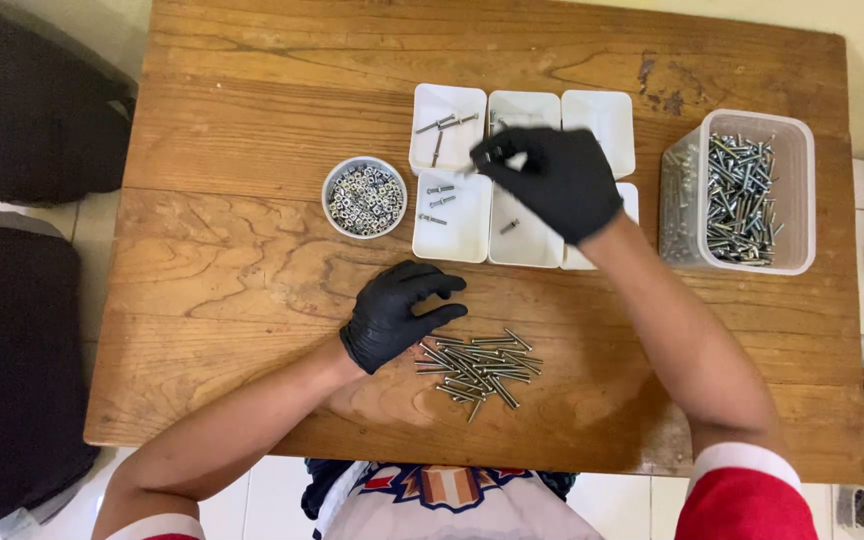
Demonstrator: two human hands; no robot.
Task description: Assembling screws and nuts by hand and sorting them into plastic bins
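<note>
Looks like mid-sort to me: the right hand [550, 180], black-gloved, hovers over the white trays [452, 225] with its fingertips pinched together above the upper middle tray. I'd guess there's a screw in the pinch, but the glove hides it, so I can't tell for sure. The left hand [397, 312] rests on the wooden worktop [252, 250] just beside the loose pile of long screws [479, 368], fingers curled loosely, gripping nothing I can see.

A few screws already lie in the left and middle trays. Next move probably calls for a clean drop into the right tray.

Hard to make out: the right hand covers most of the middle trays, and the round bowl of nuts [364, 197] and clear tub of screws [742, 195] are just a shiny jumble.
</note>
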